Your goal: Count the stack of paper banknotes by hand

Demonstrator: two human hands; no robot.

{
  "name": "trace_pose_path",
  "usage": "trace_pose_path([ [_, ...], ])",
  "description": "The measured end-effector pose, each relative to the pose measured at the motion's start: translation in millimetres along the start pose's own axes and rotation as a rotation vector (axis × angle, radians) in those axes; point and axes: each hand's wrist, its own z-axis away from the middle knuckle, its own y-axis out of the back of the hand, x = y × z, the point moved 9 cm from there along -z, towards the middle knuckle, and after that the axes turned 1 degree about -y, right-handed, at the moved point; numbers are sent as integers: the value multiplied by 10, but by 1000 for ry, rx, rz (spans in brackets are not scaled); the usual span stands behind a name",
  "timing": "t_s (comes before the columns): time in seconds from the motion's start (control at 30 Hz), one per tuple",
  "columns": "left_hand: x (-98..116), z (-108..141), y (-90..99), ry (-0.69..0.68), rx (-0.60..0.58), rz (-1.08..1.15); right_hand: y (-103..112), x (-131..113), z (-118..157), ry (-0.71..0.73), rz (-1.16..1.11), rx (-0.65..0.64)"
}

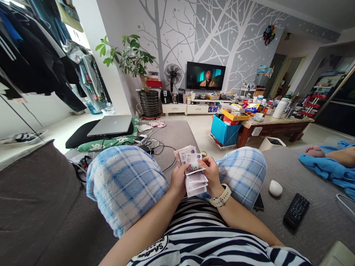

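Observation:
I sit on a grey sofa with my knees drawn up in blue plaid trousers. Between them my left hand (178, 180) grips a fanned stack of banknotes (192, 170). The upper notes stand up and the lower ones fold toward me. My right hand (210, 173), with a pale watch on its wrist, pinches the top notes of the same stack from the right side.
A black remote (296, 211), a white mouse (275, 188) and a phone (259, 203) lie on the sofa to my right. Another person's foot (314, 150) rests on a blue towel. A laptop (111, 125) and cables lie ahead on my left. A cluttered wooden table (273, 123) stands beyond.

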Motion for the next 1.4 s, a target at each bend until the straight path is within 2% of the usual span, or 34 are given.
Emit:
trace_pose_path([
  [0.23,-9,-38,27,0,45,21,10,-72,7,55,109,0],
  [0.4,-28,-90,25,-8,26,72,-14,-79,27,50,67,-18],
  [0.7,-4,-70,63,-14,88,32,-51,-82,52,30,-10,-33],
  [1.1,-19,-35,0,-20,-17,-30,-80,-92,61,-1,-19,-67],
  [1.4,33,31,-49,-31,-18,-50,-115,-54,77,-56,-80,-98],
])
